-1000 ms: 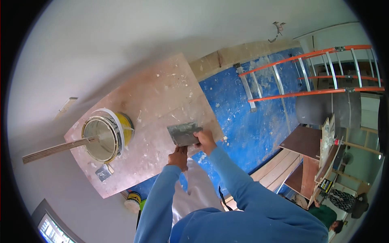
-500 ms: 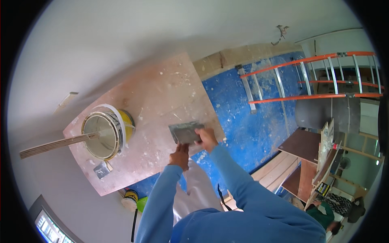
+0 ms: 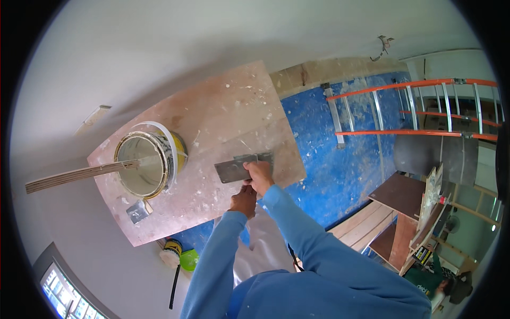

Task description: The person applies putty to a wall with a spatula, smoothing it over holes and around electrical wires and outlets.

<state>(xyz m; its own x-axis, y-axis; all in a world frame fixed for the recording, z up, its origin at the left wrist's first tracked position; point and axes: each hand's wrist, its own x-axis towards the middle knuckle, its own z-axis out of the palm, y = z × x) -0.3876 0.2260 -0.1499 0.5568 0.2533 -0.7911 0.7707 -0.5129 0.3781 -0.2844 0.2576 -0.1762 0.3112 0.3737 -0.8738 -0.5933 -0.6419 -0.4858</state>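
My right hand [image 3: 258, 175] grips a grey, putty-smeared steel blade [image 3: 228, 171] above a pinkish, spattered board [image 3: 265, 111]; another blade [image 3: 264, 156] shows just behind it. My left hand [image 3: 242, 202] is closed just below, touching the underside of the tools; what its fingers hold is hidden. On the board's left half stands a white-and-yellow bucket [image 3: 178, 149], its inside coated with pale material, with a layered wooden strip [image 3: 74, 178] lying across it. A small scraper [image 3: 139, 212] lies below the bucket.
An orange ladder [image 3: 372, 133] lies over the spattered blue floor [image 3: 324, 170]. Plywood shelving [image 3: 396, 189] and planks stand at right, with a person in green [image 3: 422, 279] nearby. A pail [image 3: 171, 254], a green container [image 3: 190, 260] and pale walls are at left.
My right hand has moved left and up across the blade, nearer my left hand, and the blade now sits tilted differently, with a second one showing behind. The whole view has shifted slightly.
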